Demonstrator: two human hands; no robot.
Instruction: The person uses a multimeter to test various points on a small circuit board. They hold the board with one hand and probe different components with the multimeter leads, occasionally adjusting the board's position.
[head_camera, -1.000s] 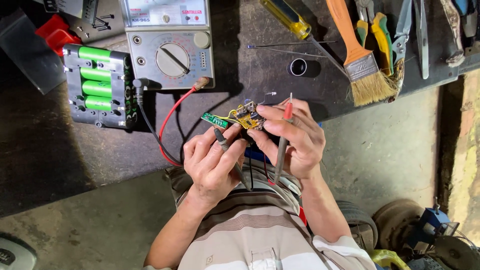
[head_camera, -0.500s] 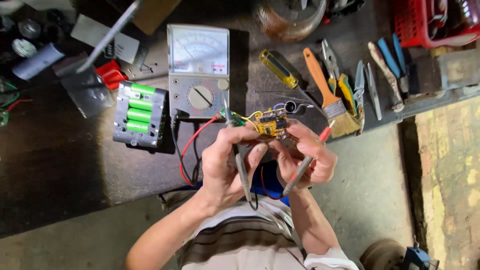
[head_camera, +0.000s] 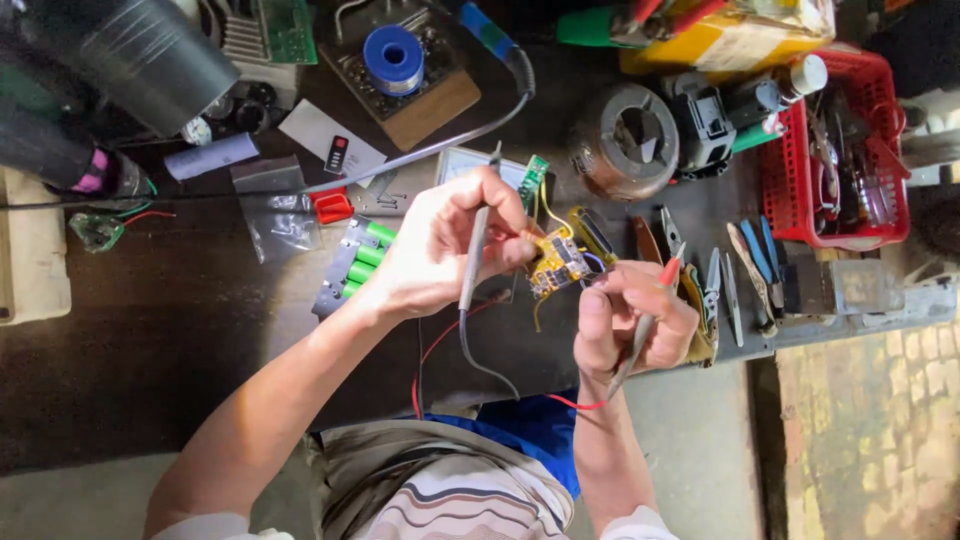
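Yellow circuit board, small and wired, pinched between both hands.

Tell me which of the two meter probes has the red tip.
The probe in the right hand, the red-tipped probe, with a red lead trailing below. The other probe, pinched in the left hand, is dark grey with a black lead.
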